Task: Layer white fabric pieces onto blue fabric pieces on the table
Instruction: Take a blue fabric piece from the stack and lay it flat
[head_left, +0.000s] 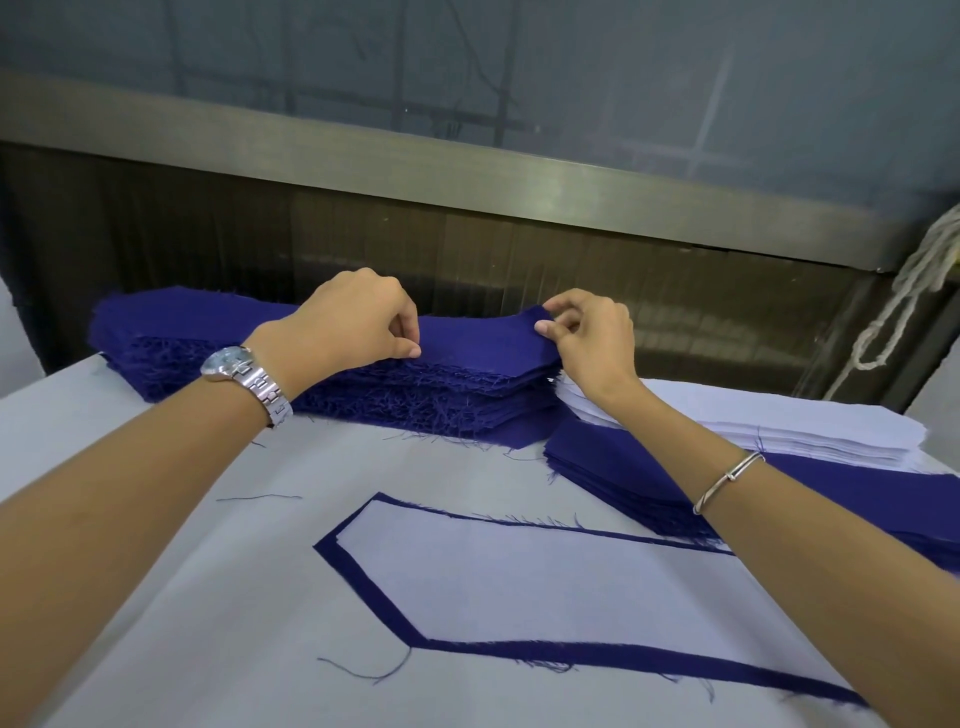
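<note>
Your left hand (358, 317) and right hand (592, 338) each pinch the top blue piece (483, 338) of the tall blue stack (363, 400) at the table's (156, 519) far edge. The left grips near the middle, the right at the pointed end. The piece spans between both grips. Nearer you, a white piece (545, 582) lies on a blue piece (623, 656) — blue border showing. To the right, a white stack (779, 421) sits just behind a lower blue stack (623, 467).
</note>
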